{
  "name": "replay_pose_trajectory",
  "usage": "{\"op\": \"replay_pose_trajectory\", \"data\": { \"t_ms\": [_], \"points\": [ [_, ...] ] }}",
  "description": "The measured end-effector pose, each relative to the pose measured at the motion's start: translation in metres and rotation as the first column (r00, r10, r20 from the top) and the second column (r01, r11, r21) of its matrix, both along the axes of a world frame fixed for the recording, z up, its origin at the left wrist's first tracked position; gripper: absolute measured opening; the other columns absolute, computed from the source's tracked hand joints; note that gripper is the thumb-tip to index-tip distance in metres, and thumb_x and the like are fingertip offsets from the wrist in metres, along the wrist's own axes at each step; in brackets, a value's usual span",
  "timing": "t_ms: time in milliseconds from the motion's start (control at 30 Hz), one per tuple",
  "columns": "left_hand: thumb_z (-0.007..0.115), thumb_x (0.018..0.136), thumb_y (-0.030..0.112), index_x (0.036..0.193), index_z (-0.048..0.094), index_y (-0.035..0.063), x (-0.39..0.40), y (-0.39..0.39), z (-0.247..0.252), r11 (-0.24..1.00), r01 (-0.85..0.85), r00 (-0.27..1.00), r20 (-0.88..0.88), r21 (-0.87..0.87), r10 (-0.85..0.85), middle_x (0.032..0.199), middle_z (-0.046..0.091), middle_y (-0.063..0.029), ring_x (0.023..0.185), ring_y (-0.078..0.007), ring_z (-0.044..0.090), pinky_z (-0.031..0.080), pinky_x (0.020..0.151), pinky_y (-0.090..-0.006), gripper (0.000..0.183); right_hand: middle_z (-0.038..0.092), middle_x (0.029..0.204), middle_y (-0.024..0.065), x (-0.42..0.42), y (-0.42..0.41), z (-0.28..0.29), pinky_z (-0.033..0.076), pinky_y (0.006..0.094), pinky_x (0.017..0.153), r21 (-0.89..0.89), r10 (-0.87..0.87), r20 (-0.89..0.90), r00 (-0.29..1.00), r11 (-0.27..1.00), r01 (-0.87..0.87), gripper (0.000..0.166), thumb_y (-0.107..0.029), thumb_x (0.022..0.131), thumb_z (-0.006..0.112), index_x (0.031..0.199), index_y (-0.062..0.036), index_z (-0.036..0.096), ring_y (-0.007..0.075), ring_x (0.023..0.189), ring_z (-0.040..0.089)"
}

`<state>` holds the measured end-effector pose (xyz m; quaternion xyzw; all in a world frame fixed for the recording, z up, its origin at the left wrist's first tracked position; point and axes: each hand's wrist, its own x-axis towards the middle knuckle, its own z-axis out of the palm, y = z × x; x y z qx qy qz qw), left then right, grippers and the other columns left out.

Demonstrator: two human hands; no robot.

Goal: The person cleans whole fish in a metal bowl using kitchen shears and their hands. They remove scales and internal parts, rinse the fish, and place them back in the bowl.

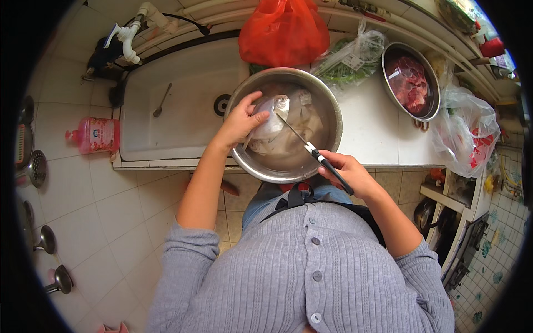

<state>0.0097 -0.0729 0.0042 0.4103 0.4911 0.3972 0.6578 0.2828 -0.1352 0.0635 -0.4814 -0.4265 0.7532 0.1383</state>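
Observation:
My left hand (pixel 243 123) holds a flat silvery fish (pixel 272 123) over a stainless steel basin (pixel 287 177), its thumb pressed on the fish's side. In my right hand (pixel 349 172) is a knife (pixel 320 160) with a black-and-white handle. The narrow blade slants up and left, its tip at the fish just below the head; whether it has cut in cannot be told. Cloudy water (pixel 322 141) fills part of the basin, and more pale fish (pixel 308 116) lie in it.
Left of the basin is a white sink (pixel 179 155) with a spoon (pixel 162 100) in it. A red plastic bag (pixel 284 35) and bagged greens (pixel 352 62) stand behind. Rightward are a metal bowl of raw meat (pixel 410 85) and a clear plastic bag (pixel 466 129).

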Motion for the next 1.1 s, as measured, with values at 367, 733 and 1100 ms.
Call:
{"op": "replay_pose_trajectory", "data": {
  "t_ms": [367, 733, 1100],
  "points": [
    [0.064, 0.076, 0.003, 0.112, 0.044, -0.0048, 0.016, -0.001, -0.001, 0.986, -0.149, 0.964, 0.209, -0.075, 0.161, 0.104, 0.055, -0.0104, 0.093, -0.0143, 0.054, 0.044, 0.083, -0.0255, 0.042, 0.053, 0.090, 0.0049, -0.016, 0.004, 0.000, 0.040, 0.0244, 0.074, 0.062, 0.011, 0.111, 0.994, 0.998, -0.018, 0.059, -0.034, 0.077, 0.064, 0.120, -0.0013, 0.040, 0.0108, 0.082, 0.049],
    [0.064, 0.076, 0.004, 0.111, 0.044, -0.0044, 0.024, -0.010, 0.009, 0.990, -0.141, 0.967, 0.214, -0.010, 0.139, 0.103, 0.055, -0.0100, 0.093, -0.0140, 0.054, 0.045, 0.082, -0.0254, 0.042, 0.053, 0.091, 0.0080, -0.021, 0.008, -0.009, 0.040, 0.0264, 0.076, 0.104, 0.082, 0.091, 0.992, 0.990, -0.091, 0.067, -0.043, 0.075, 0.062, 0.121, -0.0007, 0.037, 0.0144, 0.084, 0.050],
    [0.064, 0.077, 0.004, 0.110, 0.044, -0.0041, 0.023, -0.013, 0.017, 0.982, -0.168, 0.949, 0.254, -0.090, 0.186, 0.102, 0.056, -0.0108, 0.092, -0.0141, 0.055, 0.046, 0.082, -0.0259, 0.039, 0.053, 0.086, 0.0062, -0.020, 0.002, -0.013, 0.040, 0.0251, 0.075, 0.178, 0.053, 0.057, 0.997, 0.982, -0.063, 0.057, -0.034, 0.077, 0.063, 0.118, -0.0005, 0.041, 0.0123, 0.081, 0.049]
  ]
}}
